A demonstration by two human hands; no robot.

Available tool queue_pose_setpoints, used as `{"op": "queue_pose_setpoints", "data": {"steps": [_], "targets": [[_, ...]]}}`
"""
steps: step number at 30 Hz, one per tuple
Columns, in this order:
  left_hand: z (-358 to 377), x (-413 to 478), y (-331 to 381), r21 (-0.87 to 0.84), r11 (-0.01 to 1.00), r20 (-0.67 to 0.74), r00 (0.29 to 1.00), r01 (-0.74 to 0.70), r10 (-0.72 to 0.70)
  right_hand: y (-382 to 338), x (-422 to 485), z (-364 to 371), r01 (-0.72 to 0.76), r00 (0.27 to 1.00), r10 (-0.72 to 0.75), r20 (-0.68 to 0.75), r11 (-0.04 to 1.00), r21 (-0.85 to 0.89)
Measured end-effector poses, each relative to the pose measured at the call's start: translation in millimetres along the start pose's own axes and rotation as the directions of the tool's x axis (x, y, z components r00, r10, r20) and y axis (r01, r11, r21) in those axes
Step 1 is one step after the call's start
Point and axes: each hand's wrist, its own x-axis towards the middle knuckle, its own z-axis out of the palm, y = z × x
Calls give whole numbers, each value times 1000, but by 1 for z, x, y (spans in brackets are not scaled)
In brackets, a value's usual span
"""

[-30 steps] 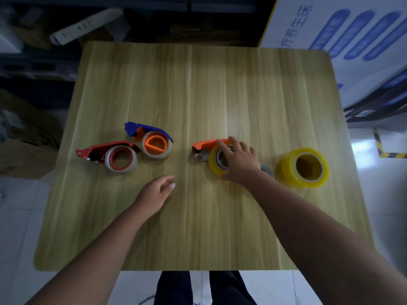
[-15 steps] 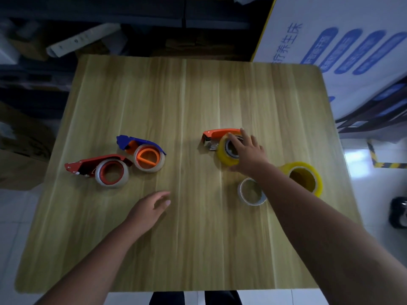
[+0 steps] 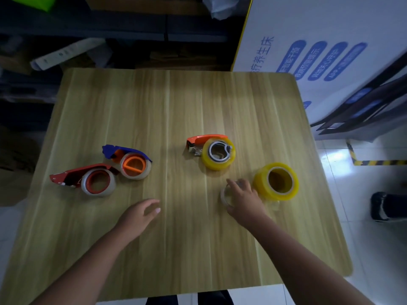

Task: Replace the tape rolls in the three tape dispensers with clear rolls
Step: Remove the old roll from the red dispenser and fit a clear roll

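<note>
Three dispensers lie on the wooden table [image 3: 198, 102]. The red dispenser [image 3: 72, 176] at the left carries a clear roll [image 3: 98, 183]. Behind it, the blue dispenser [image 3: 126, 150] also carries a clear roll [image 3: 135, 166]. The orange dispenser [image 3: 207, 138] in the middle holds a yellow roll [image 3: 218, 154]. My right hand [image 3: 243, 198] lies over a loose clear roll [image 3: 224, 195], index finger and thumb set around its rim. My left hand [image 3: 139, 214] rests on the table with loose fingers and holds nothing.
A stack of loose yellow rolls [image 3: 276, 182] stands just right of my right hand, touching it. A white printed box [image 3: 319, 47] rises at the table's far right corner. Dark shelves with clutter run behind the table. A shoe [image 3: 383, 205] shows on the floor at right.
My right hand left the orange dispenser's yellow roll and came back toward me onto the loose clear roll. My left hand stayed put. The camera tilted up a little.
</note>
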Motion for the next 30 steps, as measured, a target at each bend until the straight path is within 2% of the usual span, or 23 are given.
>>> {"op": "queue_pose_setpoints", "data": {"steps": [4,8,10,13,20,24,30], "targets": [[6,3,1,57,998,-3,1000,-20,20,5,16,-50,63,978,-55,-202,997,34],[15,11,2,134,988,-10,997,-76,78,31,56,-112,26,933,-10,-360,999,39],[18,15,1,143,987,-18,997,-78,81,46,81,-131,-32,936,35,-351,999,16],[22,17,0,141,988,-28,997,-64,68,62,115,-140,-91,965,91,-245,996,10],[25,19,-8,136,989,-19,998,-51,54,74,157,-109,-137,991,137,-16,990,-25],[24,19,-10,106,994,-20,999,-41,43,79,151,-91,-152,988,152,-35,988,-14],[19,15,-6,107,993,40,999,-40,36,94,106,-94,-164,976,183,-119,975,149]]}}
